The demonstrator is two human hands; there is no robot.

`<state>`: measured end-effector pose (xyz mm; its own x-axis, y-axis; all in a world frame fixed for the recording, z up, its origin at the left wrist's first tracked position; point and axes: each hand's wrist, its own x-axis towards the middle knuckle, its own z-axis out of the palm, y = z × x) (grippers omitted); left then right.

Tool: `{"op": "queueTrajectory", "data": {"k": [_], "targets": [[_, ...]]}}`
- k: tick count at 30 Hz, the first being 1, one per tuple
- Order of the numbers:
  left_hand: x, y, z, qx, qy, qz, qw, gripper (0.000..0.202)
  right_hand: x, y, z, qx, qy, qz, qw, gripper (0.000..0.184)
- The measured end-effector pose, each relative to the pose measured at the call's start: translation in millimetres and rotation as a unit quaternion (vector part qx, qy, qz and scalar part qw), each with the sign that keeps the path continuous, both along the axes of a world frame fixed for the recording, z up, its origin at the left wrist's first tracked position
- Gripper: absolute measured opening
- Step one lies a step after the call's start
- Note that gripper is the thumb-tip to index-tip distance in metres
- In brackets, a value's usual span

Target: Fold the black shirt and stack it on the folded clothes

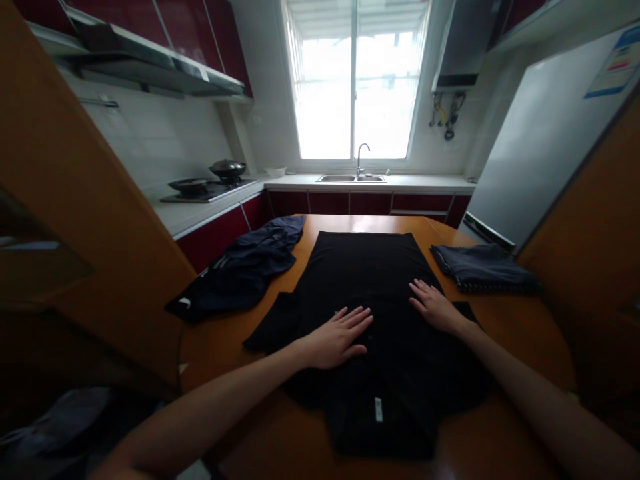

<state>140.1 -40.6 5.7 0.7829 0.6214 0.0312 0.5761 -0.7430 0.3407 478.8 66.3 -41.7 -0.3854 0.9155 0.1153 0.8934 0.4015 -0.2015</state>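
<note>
A black short-sleeved shirt (365,267) lies spread out on the wooden table (520,333), its collar end and a small white label (379,409) toward me. My left hand (336,339) rests flat on the middle of the shirt, fingers stretched out. Farther right, my right hand (434,305) also lies flat on the cloth near its right side, fingers apart. Neither hand grips anything. Both short sleeves stick out to the sides, the right one partly hidden behind my right forearm.
Left on the table is a crumpled dark blue garment (250,263), hanging toward the edge. A folded dark stack of clothing (485,268) sits at the right. Beyond stand the counter with a sink (337,178), a stove (215,192) with pans, and a fridge (540,133).
</note>
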Motion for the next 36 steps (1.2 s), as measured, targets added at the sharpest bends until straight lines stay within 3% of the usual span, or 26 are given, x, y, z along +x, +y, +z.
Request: {"op": "queueTrajectory", "data": {"k": [7,12,15,18,23,30,36], "targets": [[-6,7,7.4,-0.007,-0.026,-0.011,1.0,0.059,0,-9,4.8,-0.019,0.014,0.007,1.0,0.063],[-6,8,7.9,-0.003,-0.028,-0.005,1.0,0.056,16,-20,26.8,-0.046,0.087,0.054,0.994,0.056],[-5,9,6.0,-0.004,-0.033,0.0,0.999,0.054,36,-16,40.4,0.025,0.198,-0.012,0.98,0.045],[-5,12,3.8,-0.006,-0.035,0.002,0.999,0.054,58,-7,46.1,0.089,0.295,-0.105,0.946,0.04],[-7,15,0.4,0.009,-0.03,-0.006,0.999,0.057,81,-1,44.9,0.097,0.346,-0.173,0.917,0.036],[-6,13,0.4,0.014,-0.007,-0.002,1.0,0.059,77,0,41.4,0.064,0.327,-0.135,0.933,0.037],[-3,12,-0.6,0.014,-0.043,0.008,0.999,0.059,71,-3,40.6,0.03,0.314,-0.095,0.944,0.038]]}}
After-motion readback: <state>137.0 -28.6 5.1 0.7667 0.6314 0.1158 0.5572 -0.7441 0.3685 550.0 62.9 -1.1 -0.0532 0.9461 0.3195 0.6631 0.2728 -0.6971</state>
